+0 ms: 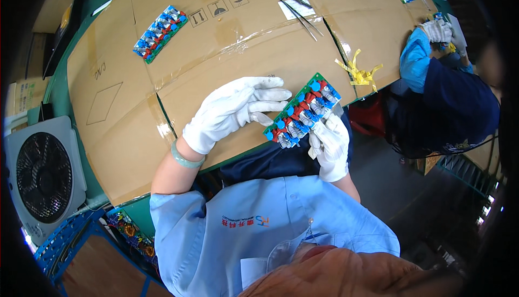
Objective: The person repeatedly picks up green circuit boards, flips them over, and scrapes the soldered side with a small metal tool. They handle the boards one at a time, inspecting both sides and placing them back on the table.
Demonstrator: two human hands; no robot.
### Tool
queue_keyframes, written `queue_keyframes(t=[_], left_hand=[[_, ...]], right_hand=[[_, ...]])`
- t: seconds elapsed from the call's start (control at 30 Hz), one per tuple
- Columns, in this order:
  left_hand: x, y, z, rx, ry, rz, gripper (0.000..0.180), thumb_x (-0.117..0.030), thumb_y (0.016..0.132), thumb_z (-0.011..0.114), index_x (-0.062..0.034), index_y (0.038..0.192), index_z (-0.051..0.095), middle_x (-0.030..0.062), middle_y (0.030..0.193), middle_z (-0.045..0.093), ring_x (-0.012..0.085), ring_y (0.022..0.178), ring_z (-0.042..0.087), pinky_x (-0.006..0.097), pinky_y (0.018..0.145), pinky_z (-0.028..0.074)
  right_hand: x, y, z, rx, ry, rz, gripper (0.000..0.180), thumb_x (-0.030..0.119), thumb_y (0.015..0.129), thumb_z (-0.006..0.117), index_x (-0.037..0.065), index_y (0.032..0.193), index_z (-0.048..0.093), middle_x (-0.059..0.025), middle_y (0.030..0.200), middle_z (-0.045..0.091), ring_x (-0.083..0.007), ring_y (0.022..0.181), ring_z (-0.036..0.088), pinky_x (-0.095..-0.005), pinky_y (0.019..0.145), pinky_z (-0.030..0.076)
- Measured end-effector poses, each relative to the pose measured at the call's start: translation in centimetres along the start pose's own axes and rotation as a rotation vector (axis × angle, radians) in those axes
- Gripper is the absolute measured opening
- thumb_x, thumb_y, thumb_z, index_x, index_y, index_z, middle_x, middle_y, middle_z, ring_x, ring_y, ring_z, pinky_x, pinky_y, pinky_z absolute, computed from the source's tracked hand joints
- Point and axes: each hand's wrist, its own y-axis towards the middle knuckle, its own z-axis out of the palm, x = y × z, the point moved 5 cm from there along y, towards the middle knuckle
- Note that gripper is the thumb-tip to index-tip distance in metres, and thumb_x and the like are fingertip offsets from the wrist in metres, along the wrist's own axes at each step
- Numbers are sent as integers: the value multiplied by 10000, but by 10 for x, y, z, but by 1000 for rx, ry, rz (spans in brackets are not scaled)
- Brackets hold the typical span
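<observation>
2 gloved hands: right hand fingers gripping green circuit board, left hand fingers open beside it

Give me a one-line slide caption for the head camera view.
White-gloved right hand holds a green circuit board over a cardboard-covered bench; left hand touches its edge.

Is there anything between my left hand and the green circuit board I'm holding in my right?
Nothing visible. The left hand has its fingertips right beside the circuit board, which the right hand holds from below.
</observation>
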Motion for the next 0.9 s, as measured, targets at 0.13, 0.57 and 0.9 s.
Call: queue_keyframes(t=[0.13, 0.57, 0.9], left_hand=[[-8, 3, -1, -144, 235, 141, 600, -339, 1011, 542, 96, 1403, 411, 260, 1368, 543, 310, 1200, 606, 349, 846, 541], [25, 8, 10, -132, -347, -80, 801, -677, 992, 259, -63, 1495, 372, 157, 1421, 517, 290, 1266, 548, 473, 1081, 448], [13, 8, 5, -169, -38, 25, 768, -655, 1010, 203, -86, 1486, 403, 165, 1357, 573, 305, 1197, 608, 451, 1039, 496]], right_hand=[[19, 5, -5, -81, -155, -245, 204, 104, 970, 614, -17, 1129, 571, -17, 704, 566, -67, 463, 460, -203, 432, 353], [44, 14, 59, 344, -1258, -1241, 354, 231, 774, 617, 152, 1087, 762, -63, 974, 684, -205, 734, 674, -320, 608, 512], [54, 21, 28, 82, -1094, -1150, 421, 30, 873, 582, 54, 1288, 646, -196, 1116, 702, -304, 785, 689, -332, 700, 559]])
